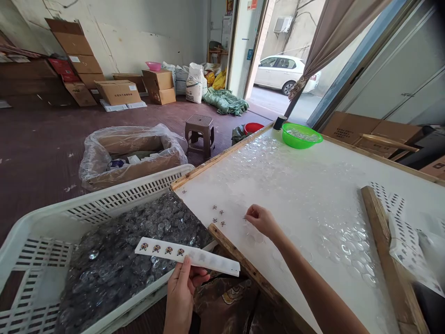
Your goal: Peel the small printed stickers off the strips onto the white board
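My left hand (182,290) pinches a white sticker strip (162,248) between thumb and fingers, above the edge of the basket. Several small animal-face stickers show at the strip's left part; its right part is blank. My right hand (262,220) is over the white tabletop (243,185), thumb and fingertips pressed together. A small dark printed sticker (244,218) shows at those fingertips; whether it touches the table I cannot tell. Left of the right hand, several printed faces (218,215) lie on the tabletop among transparent round plastic pieces (347,246).
A white basket (100,204) full of transparent pieces stands at the left. A wooden rim (222,232) edges the table; a loose wooden bar (378,222) and more sticker sheets (405,232) lie right. Farther off are a green bowl (301,141), a lined carton (139,171) and a stool (200,127).
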A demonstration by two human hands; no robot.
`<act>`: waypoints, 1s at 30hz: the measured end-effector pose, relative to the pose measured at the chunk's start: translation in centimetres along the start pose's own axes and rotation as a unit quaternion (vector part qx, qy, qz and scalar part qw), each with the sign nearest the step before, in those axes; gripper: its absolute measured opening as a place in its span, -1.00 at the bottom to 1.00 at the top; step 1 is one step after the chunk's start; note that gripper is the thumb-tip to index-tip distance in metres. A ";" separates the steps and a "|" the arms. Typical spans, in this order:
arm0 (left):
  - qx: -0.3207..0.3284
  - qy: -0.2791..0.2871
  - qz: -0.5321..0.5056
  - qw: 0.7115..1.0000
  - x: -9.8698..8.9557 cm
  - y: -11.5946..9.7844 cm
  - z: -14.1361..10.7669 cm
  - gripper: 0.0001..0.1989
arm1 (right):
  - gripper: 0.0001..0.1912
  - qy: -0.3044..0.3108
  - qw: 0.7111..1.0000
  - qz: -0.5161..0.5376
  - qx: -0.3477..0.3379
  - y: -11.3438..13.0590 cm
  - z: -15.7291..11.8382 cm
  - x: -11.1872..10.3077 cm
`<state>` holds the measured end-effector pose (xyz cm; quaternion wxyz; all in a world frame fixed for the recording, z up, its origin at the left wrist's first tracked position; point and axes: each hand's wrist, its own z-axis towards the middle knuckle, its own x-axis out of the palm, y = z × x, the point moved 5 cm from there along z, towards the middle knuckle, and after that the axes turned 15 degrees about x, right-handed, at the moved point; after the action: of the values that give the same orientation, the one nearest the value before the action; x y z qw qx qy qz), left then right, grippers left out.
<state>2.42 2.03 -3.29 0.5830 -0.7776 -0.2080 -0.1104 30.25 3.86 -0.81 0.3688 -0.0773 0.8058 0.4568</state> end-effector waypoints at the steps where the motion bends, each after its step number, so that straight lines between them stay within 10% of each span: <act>1: -0.005 0.002 0.003 1.000 0.0 0.0 0.0 -0.58 | -0.93 0.001 1.000 -0.009 0.000 0.1 0.1 0.1; 17: 0.007 0.023 -0.001 1.000 0.6 -0.3 -0.8 -0.61 | -0.73 -0.045 0.988 -0.133 -0.072 3.8 -1.0 4.3; 21: 0.023 0.048 0.009 0.999 1.1 -0.5 -1.5 -0.63 | -0.84 -0.033 0.991 -0.064 -0.111 6.2 -4.0 4.4; 26: 0.025 0.133 0.071 0.988 2.0 -0.3 -2.5 -0.66 | -0.92 0.125 0.972 0.032 -0.197 9.7 -9.6 6.3; 30: 0.027 0.172 0.092 0.980 2.4 -0.3 -2.7 -0.69 | -0.94 0.075 0.968 0.004 -0.238 10.2 -11.7 7.1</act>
<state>4.59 -0.03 -1.22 0.6385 -0.7467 -0.0350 -0.1831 14.35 1.85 5.03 0.2763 -0.1940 0.6996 0.6298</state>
